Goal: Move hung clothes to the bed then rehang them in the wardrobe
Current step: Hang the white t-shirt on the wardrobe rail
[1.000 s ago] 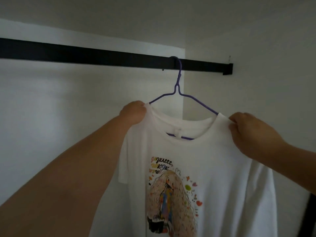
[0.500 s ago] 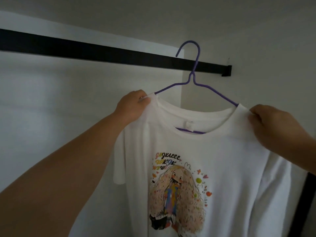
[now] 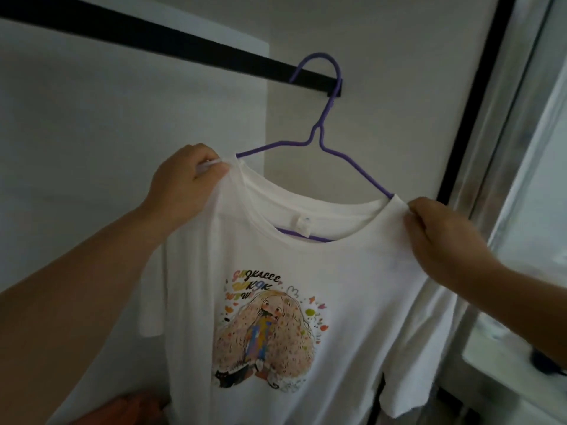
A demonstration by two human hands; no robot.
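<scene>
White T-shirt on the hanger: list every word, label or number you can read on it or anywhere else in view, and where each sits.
"GHZKALEE": top line of the colourful print on the white T-shirt; stylised letters, reading uncertain.
Second line, roughly "WK9K": partly legible only.
Third line of the print: too blurred to read.
Neck label inside the collar: too small to read.
Purple hanger and black rail: no text.
</scene>
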